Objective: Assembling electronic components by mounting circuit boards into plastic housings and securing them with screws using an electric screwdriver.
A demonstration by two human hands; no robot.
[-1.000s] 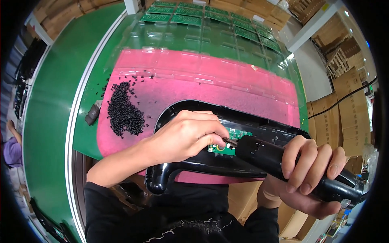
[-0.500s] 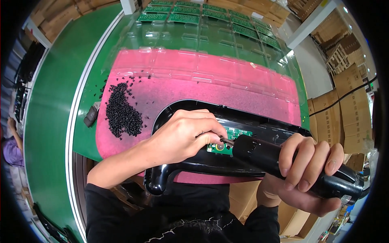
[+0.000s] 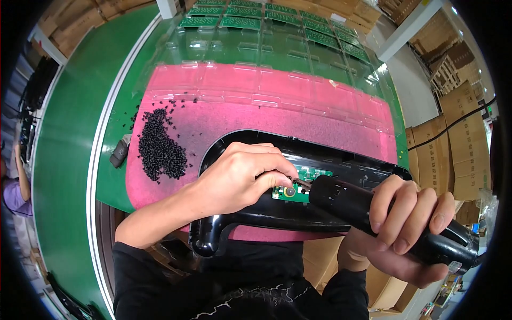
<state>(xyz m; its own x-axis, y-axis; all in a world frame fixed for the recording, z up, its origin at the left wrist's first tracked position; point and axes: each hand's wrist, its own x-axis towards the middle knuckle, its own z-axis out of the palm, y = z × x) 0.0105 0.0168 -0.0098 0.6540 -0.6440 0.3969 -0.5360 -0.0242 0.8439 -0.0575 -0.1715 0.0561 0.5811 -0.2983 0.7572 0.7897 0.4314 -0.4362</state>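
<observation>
My right hand [image 3: 408,226] is wrapped round a black electric screwdriver [image 3: 341,201], which is tilted with its bit pointing left. At the bit's tip, the thumb and fingers of my left hand [image 3: 250,176] are pinched together, with a small black screw [image 3: 292,182] showing at the fingertips. Just below them is a green circuit board [image 3: 314,173], set inside a glossy black plastic housing [image 3: 256,216]. My left hand and the screwdriver cover part of the board.
A pile of black screws [image 3: 160,146] lies on the pink mat [image 3: 224,114], left of the housing. Behind it, a clear plastic tray [image 3: 256,50] holds several green circuit boards [image 3: 240,23]. A dark lump [image 3: 120,153] sits by the mat's left edge. Cardboard boxes [image 3: 464,138] stand at right.
The screwdriver and my right hand have shifted very slightly to the right. My left hand stays pinched at the bit. At the far left, another person's arm has moved.
</observation>
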